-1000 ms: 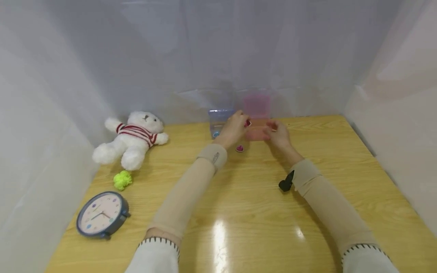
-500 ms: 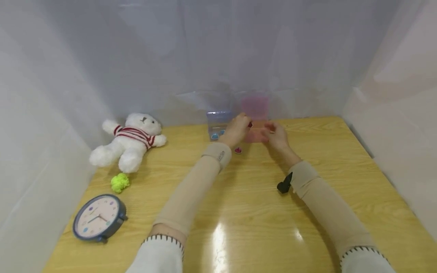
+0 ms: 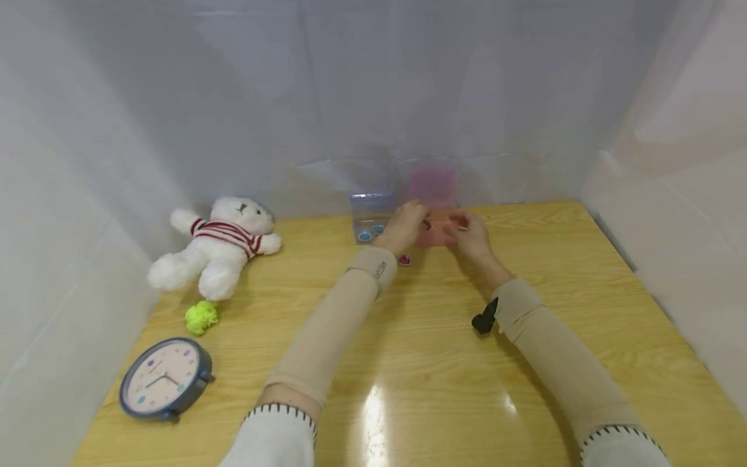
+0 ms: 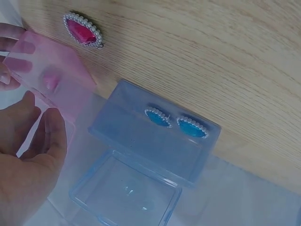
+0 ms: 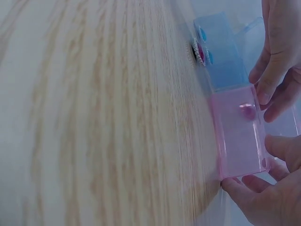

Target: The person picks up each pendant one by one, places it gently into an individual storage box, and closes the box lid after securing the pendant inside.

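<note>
Over the pink see-through box hangs my left hand, fingers loosely bent at its rim, with nothing between them. A pink gem piece shows through that box's wall, inside it. My right hand holds the box's right end, thumb and fingers about the corner, as the right wrist view shows. Beside it stands a blue see-through box, lid folded back, with two blue gem pieces edged in small white beads. Another pink gem piece lies on the table in front.
To the left lie a white teddy bear in a striped top, a yellow-green fuzzy ball and a round blue-framed clock. A white sheet hangs behind the wooden table.
My left hand has lowered a pink gem piece into the pink box, and its fingers have come apart from it. The right hand keeps its place at the box's end.
</note>
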The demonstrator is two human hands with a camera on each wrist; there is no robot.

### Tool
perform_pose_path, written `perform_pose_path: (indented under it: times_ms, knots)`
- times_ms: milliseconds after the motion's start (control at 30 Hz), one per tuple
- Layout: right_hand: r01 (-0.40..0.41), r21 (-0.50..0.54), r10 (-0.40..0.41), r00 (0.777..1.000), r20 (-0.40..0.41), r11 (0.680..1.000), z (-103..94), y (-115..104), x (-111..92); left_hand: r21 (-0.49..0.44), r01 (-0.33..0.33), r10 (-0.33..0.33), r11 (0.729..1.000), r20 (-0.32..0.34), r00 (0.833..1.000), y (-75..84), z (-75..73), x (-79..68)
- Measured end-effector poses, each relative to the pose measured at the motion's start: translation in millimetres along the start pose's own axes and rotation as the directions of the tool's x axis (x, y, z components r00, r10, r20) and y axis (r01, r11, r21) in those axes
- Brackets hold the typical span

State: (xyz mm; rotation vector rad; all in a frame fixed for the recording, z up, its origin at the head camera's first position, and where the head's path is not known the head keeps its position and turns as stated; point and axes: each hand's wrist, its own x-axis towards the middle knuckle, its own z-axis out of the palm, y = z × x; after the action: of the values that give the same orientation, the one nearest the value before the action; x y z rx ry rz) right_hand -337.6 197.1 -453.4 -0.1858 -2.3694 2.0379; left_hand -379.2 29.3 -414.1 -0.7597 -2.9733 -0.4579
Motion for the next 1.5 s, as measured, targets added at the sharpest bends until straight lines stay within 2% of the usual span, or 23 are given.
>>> perform_pose_path:
  times_ms: [200,333,467,600,867,1000,1167,1500]
  knots:
    - [0.008,-0.012,-0.008,1.0,-0.007,1.0,3.3,0.0,1.1,-0.022,0.005,-0.006,1.0,-0.02,1.0,-2.7,-3.0,-4.8]
    - [0.002,0.034,-0.001,1.0,-0.011,0.999,5.1,1.3,2.0,-0.024,0.007,-0.007,1.0,-0.034,0.999,-2.5,-7.7,-6.5]
    - [-0.022,0.098,0.023,1.0,-0.009,0.995,6.2,1.3,0.4,-0.012,-0.026,0.025,1.0,-0.061,0.998,-1.9,-13.0,-8.5]
    - [-0.034,0.123,0.035,0.999,0.002,0.992,7.1,2.4,-1.0,0.007,-0.066,0.066,0.998,-0.12,0.991,-2.8,-16.8,-13.0]
    - [-0.04,0.138,0.035,0.999,0.033,0.99,5.7,5.5,-1.6,-0.071,-0.069,0.057,0.995,-0.159,0.986,-6.4,-25.8,-30.6]
    - [-0.04,0.108,0.037,0.999,0.033,0.993,5.7,6.3,0.5,-0.112,-0.058,0.042,0.992,-0.139,0.989,-12.5,-26.1,-41.6]
    - [-0.036,0.051,0.035,0.999,0.026,0.998,4.4,6.3,2.4,-0.129,-0.048,0.038,0.991,-0.077,0.996,-21.2,-21.2,-53.8]
    - [-0.044,0.07,0.042,0.999,0.034,0.997,4.6,7.9,6.1,-0.112,-0.066,0.064,0.991,-0.017,0.998,-38.2,-8.0,-65.0]
